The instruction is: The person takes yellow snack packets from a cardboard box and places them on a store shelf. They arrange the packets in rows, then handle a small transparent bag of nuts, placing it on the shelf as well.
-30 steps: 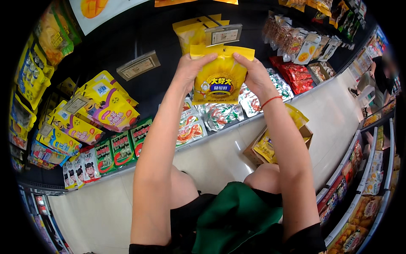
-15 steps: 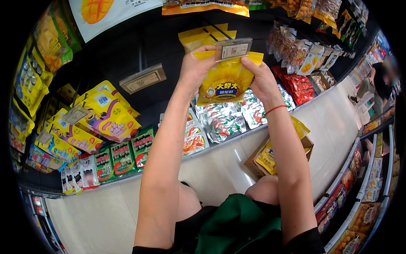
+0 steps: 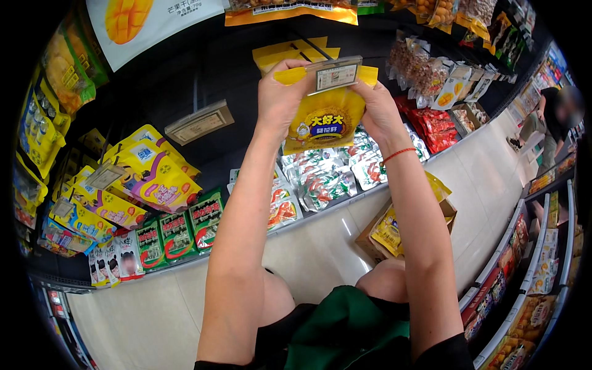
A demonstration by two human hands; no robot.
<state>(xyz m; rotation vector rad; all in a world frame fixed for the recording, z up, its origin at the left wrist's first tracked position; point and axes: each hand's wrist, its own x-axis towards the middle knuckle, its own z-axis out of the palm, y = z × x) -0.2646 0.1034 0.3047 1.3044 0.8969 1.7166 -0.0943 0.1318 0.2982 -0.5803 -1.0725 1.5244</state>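
A yellow snack bag hangs upright between my two hands, just below the price tag holder at the end of a display hook. My left hand closes on the bag's upper left edge. At the upper right edge, my right hand grips it with the thumb in front. The tag holder covers part of the bag's top, so how the bag meets the hook cannot be made out. More yellow bags hang farther back on the hook.
Silver snack packets lie on the shelf below my hands. A cardboard box with yellow bags stands on the floor by my knee. An unused hook's tag holder juts out at left. A person is at far right.
The bag and both hands sit slightly lower and left in view, along with the shelf. The bag's top edge is further behind the tag holder, and both hands still grip it.
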